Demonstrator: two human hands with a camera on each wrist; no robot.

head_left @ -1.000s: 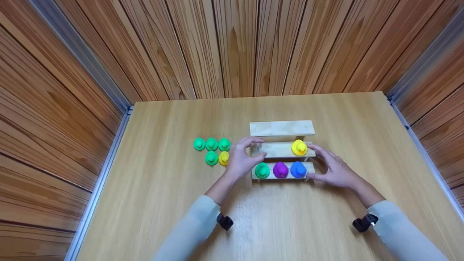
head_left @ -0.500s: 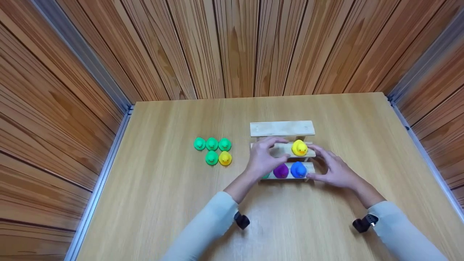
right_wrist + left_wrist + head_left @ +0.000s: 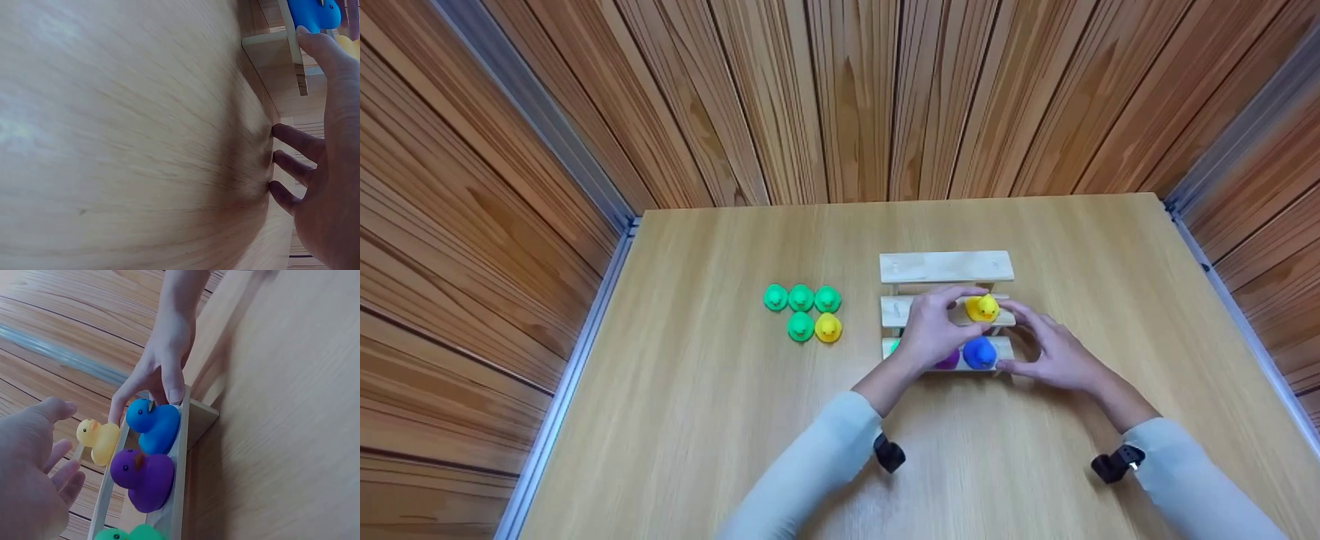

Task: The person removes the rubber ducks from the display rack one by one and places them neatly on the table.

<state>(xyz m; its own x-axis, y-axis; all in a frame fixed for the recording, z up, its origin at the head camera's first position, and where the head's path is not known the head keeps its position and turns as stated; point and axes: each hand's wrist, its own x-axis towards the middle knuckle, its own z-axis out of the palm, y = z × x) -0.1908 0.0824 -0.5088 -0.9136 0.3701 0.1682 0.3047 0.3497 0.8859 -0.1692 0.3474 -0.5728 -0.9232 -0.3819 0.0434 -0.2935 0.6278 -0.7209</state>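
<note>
A three-step wooden stand (image 3: 911,268) has a yellow duck (image 3: 982,308) at the right of its middle step. My left hand (image 3: 934,330) spreads its thumb and fingers around that duck; in the left wrist view a gap shows between the hand (image 3: 28,467) and the duck (image 3: 102,443). The blue duck (image 3: 979,353) and the purple duck (image 3: 151,482) sit on the lowest step beside a green duck (image 3: 138,532), partly hidden by my left hand in the head view. My right hand (image 3: 1057,352) rests its thumb against the lowest step's right end, fingers extended by the middle step.
Left of the stand, several green ducks (image 3: 801,298) and one yellow duck (image 3: 829,328) stand in two rows on the wooden table (image 3: 697,375). Wood-panelled walls (image 3: 847,97) rise behind and at both sides.
My left hand has moved right along the stand to the yellow duck on the middle step, uncovering the yellow duck in the left group. The right hand has stayed at the stand's right end.
</note>
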